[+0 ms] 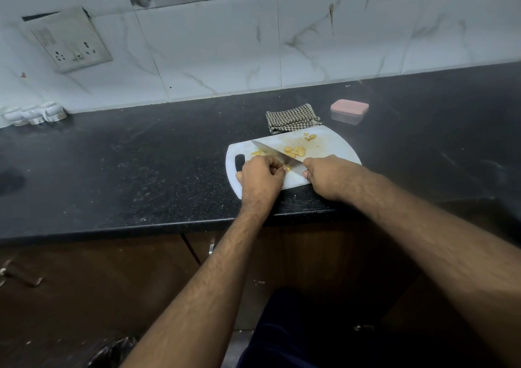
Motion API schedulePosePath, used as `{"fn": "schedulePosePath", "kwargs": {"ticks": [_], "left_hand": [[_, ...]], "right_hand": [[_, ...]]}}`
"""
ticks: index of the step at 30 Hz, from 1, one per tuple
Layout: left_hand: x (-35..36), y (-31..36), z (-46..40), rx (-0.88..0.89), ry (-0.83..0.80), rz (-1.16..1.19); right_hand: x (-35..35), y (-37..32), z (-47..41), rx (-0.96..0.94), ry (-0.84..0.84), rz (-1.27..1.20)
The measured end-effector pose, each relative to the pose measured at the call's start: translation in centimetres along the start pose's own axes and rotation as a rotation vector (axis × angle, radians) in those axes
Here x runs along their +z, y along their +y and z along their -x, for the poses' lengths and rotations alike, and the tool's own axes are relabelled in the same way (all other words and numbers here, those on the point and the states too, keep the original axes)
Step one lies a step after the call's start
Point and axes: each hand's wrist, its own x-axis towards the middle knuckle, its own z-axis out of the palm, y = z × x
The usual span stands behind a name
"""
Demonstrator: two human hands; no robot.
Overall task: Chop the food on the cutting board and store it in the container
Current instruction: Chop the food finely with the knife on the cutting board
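Observation:
A white cutting board (pixel 332 145) lies on the black counter near its front edge. Yellow chopped food pieces (pixel 294 151) are scattered on it, with a few more (pixel 310 136) near its far edge. My right hand (pixel 327 177) grips the handle of a knife (pixel 275 153), whose blade runs to the upper left across the board. My left hand (pixel 260 177) pinches a small piece of the food against the board, right beside the blade. A small clear container with a pink lid (pixel 349 109) stands beyond the board to the right, closed.
A folded checkered cloth (pixel 291 118) lies just behind the board. The black counter (pixel 127 156) runs left and right. Three small white cups (pixel 35 114) stand at the far left by the tiled wall, below a wall socket (pixel 70 40).

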Motion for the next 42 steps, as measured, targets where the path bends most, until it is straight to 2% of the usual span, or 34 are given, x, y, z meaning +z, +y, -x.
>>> {"fn": "schedulePosePath", "kwargs": {"ticks": [25,42], "left_hand": [[0.01,0.21,0.1,-0.003,0.004,0.007],[0.14,0.0,-0.07,-0.01,0.008,0.016]], "right_hand": [[-0.55,-0.41,-0.19,-0.002,-0.055,0.026],[-0.3,0.03,0.04,0.004,-0.018,-0.022]]}}
